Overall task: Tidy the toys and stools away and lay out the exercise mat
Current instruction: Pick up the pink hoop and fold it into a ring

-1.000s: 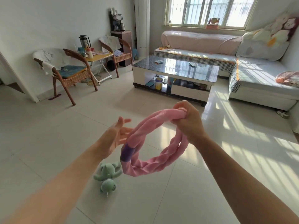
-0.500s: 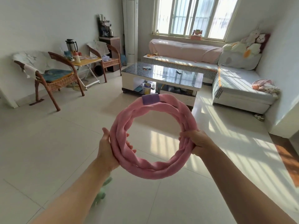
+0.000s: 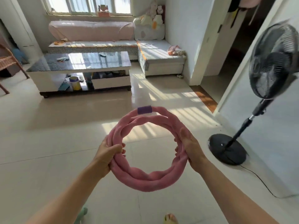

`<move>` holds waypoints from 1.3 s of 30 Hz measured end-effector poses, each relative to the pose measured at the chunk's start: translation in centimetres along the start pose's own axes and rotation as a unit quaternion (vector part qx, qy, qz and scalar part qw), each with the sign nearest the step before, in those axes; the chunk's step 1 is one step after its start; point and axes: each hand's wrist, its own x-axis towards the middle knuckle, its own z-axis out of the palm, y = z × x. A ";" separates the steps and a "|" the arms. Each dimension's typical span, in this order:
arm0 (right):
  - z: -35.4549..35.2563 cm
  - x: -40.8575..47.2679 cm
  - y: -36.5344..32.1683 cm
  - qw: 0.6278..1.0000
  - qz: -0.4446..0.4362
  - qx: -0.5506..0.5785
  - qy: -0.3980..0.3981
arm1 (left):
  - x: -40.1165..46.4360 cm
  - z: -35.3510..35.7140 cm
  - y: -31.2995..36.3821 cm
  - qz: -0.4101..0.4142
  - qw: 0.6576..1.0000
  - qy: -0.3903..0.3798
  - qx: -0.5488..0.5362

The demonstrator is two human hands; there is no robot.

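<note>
Clearly early days: the left hand (image 3: pixel 108 154) and right hand (image 3: pixel 191 149) each grip a side of the coiled pink ring toy (image 3: pixel 146 175), held up well in front of the coffee table (image 3: pixel 48 81). No mat or stools show yet.

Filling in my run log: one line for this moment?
left hand grips pink ring | right hand grips it | fan right

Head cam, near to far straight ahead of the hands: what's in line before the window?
Pink ring held by left hand and right hand → bare floor tiles → coffee table → sofa → window.
</note>
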 end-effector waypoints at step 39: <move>-43.1 -74.4 22.0 0.652 0.062 0.130 0.744 | -55.2 57.1 -28.5 -0.144 0.707 -0.638 0.269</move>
